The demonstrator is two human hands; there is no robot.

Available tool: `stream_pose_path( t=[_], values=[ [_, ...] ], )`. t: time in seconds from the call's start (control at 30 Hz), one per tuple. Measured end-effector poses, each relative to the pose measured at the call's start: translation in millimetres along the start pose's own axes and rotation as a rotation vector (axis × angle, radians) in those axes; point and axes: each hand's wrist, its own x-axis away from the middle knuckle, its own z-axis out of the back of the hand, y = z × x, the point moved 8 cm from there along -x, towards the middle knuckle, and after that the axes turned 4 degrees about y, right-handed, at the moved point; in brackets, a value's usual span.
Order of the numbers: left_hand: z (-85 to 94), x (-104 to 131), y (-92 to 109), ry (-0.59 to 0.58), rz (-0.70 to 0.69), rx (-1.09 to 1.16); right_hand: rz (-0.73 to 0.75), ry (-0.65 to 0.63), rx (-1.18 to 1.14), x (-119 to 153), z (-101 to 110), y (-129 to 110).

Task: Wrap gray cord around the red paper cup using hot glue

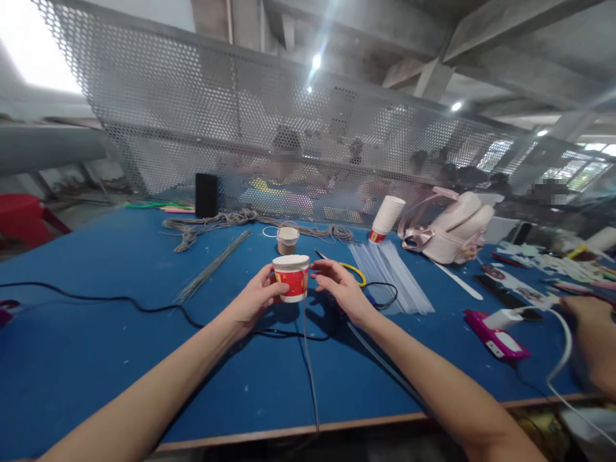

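Observation:
A red and white paper cup (291, 280) is held upright above the blue table by my left hand (262, 295), whose thumb presses on its front. My right hand (339, 285) is just right of the cup, fingers apart and bent toward it, with nothing in its grasp that I can see. A thin grey cord (307, 359) hangs from the cup and runs down over the table's front edge. Behind the cup stands a small brown cup (287, 244) with a pale top. Yellow-handled scissors (355, 272) lie partly behind my right hand.
The blue table (96, 359) carries bundled grey cord (206, 226), thin wires (214, 266), clear plastic strips (389, 276), stacked paper cups (387, 217), a pink backpack (457, 228) and a magenta power strip (498, 337). A black cable (129, 298) crosses it. Another person's arm (594, 340) is at right.

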Motion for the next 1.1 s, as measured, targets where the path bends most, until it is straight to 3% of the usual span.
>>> stream_pose_path(
  t=[0.1,0.23,0.47,0.67,0.87,1.1],
  values=[
    [2.3,0.6,4.6,0.047,-0.072,-0.146,-0.003,-0.014,-0.043,-0.1,-2.5,3.9],
    [2.3,9.5,19.9,0.182,-0.295,-0.49,-0.016,-0.026,-0.078,-0.2,-6.9,9.4],
    [-18.8,35.0,25.1,0.259,-0.615,-0.932,0.13,-0.068,0.033,9.9,-10.9,-3.2],
    [-26.1,46.6,32.5,0.302,-0.798,-1.103,0.18,-0.134,0.002,14.0,-10.3,-8.6],
    [-35.8,62.0,36.1,0.271,-1.071,-1.116,0.08,-0.164,-0.186,9.3,-7.9,-1.5],
    [-46.1,74.8,35.9,0.25,-1.208,-1.199,0.077,-0.193,-0.177,9.0,0.0,-3.7]
  ],
)
